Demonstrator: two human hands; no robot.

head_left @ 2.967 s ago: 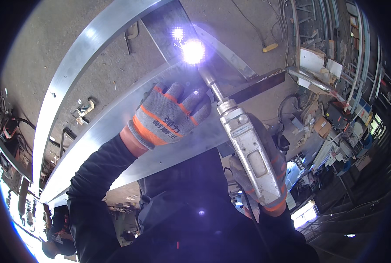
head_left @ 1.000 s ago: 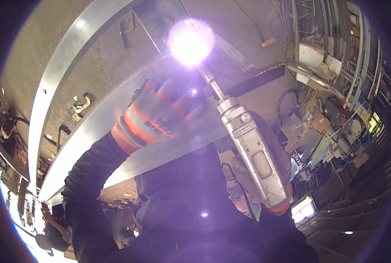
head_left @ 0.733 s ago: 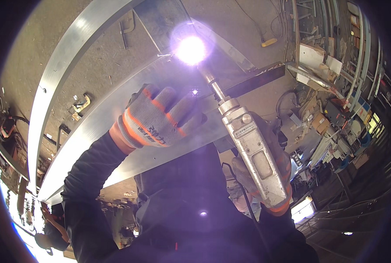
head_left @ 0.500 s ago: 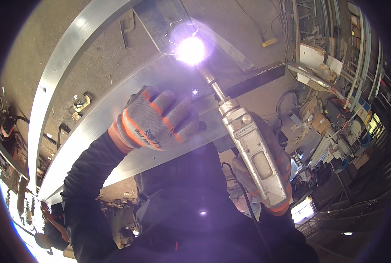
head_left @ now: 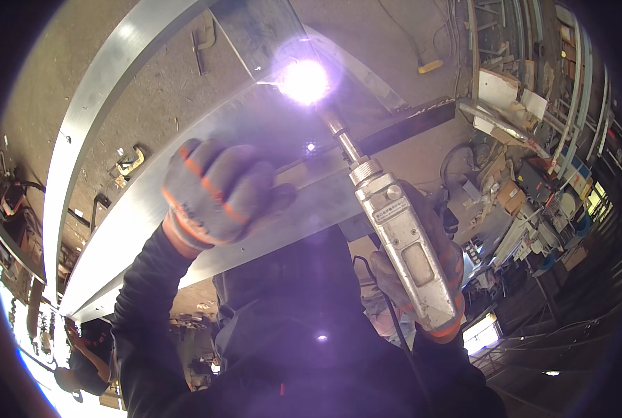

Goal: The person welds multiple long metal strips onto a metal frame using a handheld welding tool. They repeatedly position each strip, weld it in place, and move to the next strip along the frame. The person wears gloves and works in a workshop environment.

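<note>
A metal handheld welding gun (head_left: 401, 244) is gripped in my gloved right hand (head_left: 442, 240), its neck slanting up and left. Around the gun's tip, a white-violet glare (head_left: 304, 82) hides the exact spot where it meets the metal. That glare lies over the end of a large curved silver metal piece (head_left: 133, 226), beside a flat metal bar (head_left: 259, 31). Over the curved piece is my gloved left hand (head_left: 220, 191), away from the gun. Its fingers look bent but are smeared by motion, and its palm is hidden.
A curved metal band (head_left: 81, 125) sweeps along the left. Beyond the gun's neck runs a dark bar (head_left: 422, 122). A clamp (head_left: 130, 164) lies on the floor. Another person (head_left: 84, 366) is at lower left. Metal lengths and boxes (head_left: 509, 195) crowd the right.
My left hand has moved left, away from the gun's neck, and now looks blurred. My right hand and the welding gun have hardly moved. The glare stays lit.
</note>
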